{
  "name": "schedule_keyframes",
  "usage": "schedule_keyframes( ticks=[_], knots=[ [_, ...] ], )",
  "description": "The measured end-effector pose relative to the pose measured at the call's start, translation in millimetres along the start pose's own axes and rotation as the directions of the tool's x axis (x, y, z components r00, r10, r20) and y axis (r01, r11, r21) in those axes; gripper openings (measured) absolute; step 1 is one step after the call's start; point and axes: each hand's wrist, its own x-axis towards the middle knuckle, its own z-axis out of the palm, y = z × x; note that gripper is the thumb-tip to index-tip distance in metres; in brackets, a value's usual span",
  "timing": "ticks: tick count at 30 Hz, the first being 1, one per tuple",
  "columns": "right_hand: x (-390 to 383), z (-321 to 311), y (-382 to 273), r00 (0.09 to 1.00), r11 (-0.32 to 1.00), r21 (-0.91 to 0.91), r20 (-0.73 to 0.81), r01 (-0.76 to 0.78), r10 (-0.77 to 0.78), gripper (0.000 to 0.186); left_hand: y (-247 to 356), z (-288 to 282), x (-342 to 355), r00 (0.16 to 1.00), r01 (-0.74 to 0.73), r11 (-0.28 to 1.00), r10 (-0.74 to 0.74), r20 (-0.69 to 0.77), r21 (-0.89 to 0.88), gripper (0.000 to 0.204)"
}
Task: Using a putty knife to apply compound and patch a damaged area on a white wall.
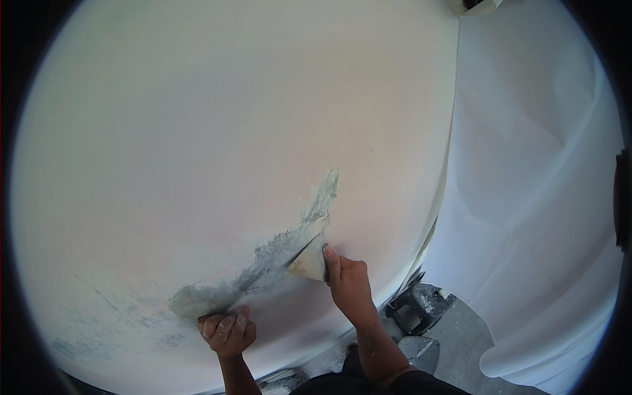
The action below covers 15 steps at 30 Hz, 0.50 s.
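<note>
A large pale, curved panel (197,131) fills most of the view, with a streak of grey filler (276,247) running up its lower middle. My right hand (352,286) is closed round a cream, triangular filler spreader (309,261), its long edge against or just off the panel beside the streak. At the streak's lower left end, my left hand (227,332) is closed on a second flat, grey-smeared spreader (197,301). The fingers cover its near edge. Whether its far edge touches the panel, I cannot tell.
A white sheet (526,164) hangs along the right side, its lower edge near the grey floor (461,349). A black step stool (421,306), spattered with white, stands at the panel's lower right edge. Fainter grey smears (118,326) mark the panel's lower left.
</note>
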Motion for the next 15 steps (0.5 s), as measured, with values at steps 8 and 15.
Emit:
schedule_keyframes(
  ticks=[8,15],
  knots=[
    [4.1,-6.1,-3.6,0.999,0.994,-0.104,0.037,-0.017,0.021,0.064,0.0,4.6,4.1,1.000,-0.009,1.000,0.009,0.002,-0.008,0.024],
    [7.6,-9.0,-14.0,1.000,1.000,-0.011,-0.001,0.025,-0.025,0.065,0.3,3.7,5.7,1.000,-0.025,0.999,0.025,0.005,0.037,0.025]
  ],
)
